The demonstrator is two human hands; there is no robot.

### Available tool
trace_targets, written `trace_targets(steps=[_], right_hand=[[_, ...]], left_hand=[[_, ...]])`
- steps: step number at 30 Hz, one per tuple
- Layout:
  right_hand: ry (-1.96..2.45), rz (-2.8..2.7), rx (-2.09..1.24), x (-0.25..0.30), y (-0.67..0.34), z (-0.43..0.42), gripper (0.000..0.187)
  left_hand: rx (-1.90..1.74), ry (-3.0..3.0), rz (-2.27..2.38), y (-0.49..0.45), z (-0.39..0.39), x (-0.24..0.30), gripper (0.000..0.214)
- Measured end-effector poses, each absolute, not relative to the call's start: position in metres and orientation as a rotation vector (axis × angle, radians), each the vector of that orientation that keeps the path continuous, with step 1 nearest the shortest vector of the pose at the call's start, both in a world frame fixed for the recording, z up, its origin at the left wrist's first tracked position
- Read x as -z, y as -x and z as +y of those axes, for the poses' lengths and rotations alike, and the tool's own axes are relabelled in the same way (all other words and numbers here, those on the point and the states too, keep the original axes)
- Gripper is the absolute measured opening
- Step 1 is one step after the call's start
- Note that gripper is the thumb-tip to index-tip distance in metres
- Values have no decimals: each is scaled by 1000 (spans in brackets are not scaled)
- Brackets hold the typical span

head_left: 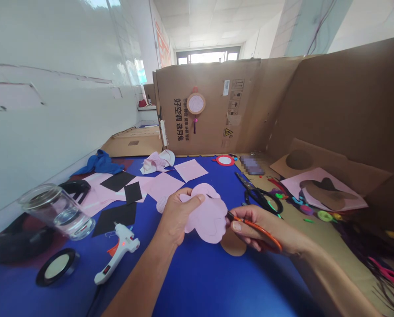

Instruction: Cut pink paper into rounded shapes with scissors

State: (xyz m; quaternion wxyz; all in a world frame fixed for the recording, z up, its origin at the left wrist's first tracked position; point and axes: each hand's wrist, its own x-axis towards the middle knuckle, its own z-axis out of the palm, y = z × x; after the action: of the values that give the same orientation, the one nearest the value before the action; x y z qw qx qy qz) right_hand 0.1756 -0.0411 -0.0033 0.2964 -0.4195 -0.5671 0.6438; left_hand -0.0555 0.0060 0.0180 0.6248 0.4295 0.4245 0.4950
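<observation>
My left hand (177,215) pinches a pink scalloped paper cutout (207,216) above the blue table cover (197,277), thumb on top of the paper. My right hand (266,231) is closed round the orange handles of a pair of scissors (250,224), whose blades meet the right edge of the pink cutout. A brown cardboard piece (234,246) shows just below the cutout, under my right hand.
A white glue gun (117,253), a glass jar (56,210) and a black tape roll (56,266) lie at left. Pink and black paper squares (160,185) sit beyond. Black scissors (258,193) lie right of centre. Cardboard walls (217,105) enclose the back and right.
</observation>
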Motion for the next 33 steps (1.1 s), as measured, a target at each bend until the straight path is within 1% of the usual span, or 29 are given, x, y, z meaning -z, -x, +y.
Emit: trace_targets(steps=[7,15,21,28,33], right_hand=[[1121,-1519,-1696,1,-174,-43,55],[1120,-1466,-1699,-5,-170,-46,61],[1041,-1491,-1708,-6,-172,-46,56],[1117,-1499,-1698,-13,-172,-48,67],[1092,-1527,-1674,-8,-173,-45,68]], left_hand=[[-1126,-942,964,55,5,-19,45],[-1132,-931,961,54,7,-18,45],[-1141,-930,1000,54,8,-16,43],[-1133,-929,986,54,8,-16,42],[-1086,-961,937,55,7,-17,40]])
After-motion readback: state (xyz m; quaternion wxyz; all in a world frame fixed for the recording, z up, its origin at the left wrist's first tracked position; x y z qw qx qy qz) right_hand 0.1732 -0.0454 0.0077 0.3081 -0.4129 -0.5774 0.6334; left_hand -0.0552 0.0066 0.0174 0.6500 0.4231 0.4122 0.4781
